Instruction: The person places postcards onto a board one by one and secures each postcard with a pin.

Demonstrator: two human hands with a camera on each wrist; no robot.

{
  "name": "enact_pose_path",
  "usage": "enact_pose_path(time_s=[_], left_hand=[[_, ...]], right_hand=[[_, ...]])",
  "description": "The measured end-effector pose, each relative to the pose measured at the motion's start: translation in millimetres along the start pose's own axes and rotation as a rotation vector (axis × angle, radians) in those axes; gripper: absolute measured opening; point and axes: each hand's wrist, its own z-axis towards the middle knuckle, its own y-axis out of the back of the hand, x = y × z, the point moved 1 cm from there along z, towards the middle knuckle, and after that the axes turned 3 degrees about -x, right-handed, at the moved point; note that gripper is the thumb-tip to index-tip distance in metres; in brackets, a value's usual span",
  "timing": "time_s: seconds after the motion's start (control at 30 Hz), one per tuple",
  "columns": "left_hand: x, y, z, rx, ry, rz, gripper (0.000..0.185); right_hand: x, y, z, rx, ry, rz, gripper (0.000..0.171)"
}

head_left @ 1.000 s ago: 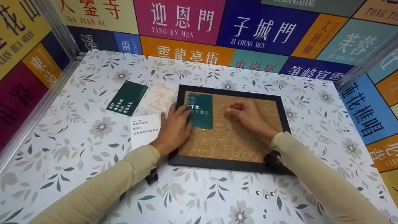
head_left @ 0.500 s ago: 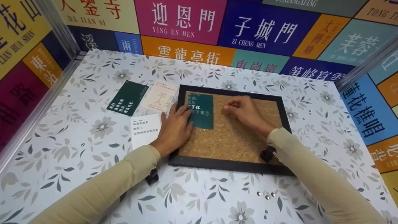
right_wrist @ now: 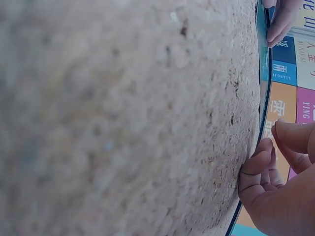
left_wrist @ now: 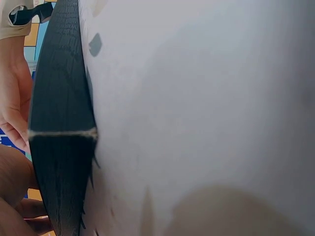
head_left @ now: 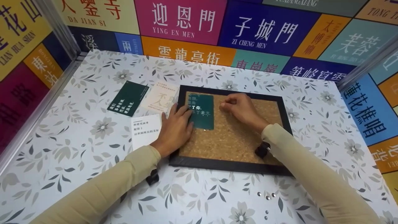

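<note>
Here the left hand (head_left: pixel 174 129) fingers press flat the upright-lying green card (head_left: pixel 200 111) lengthwise.

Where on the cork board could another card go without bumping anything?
The cork board is bare in its lower half, between the left hand and the right sleeve, down to the black frame. Its top left is crowded: the teal card lies there under the left fingers, and the right hand rests beside it.
</note>
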Motion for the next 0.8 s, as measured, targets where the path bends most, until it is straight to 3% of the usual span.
enact_pose_path(time_s=[0.8], left_hand=[[-0.2, -0.3, 1.1, 0.009, 0.005, 0.009, 0.045]], right_hand=[[3.9, -7.4, 20.6, -0.024, -0.006, 0.018, 0.013]])
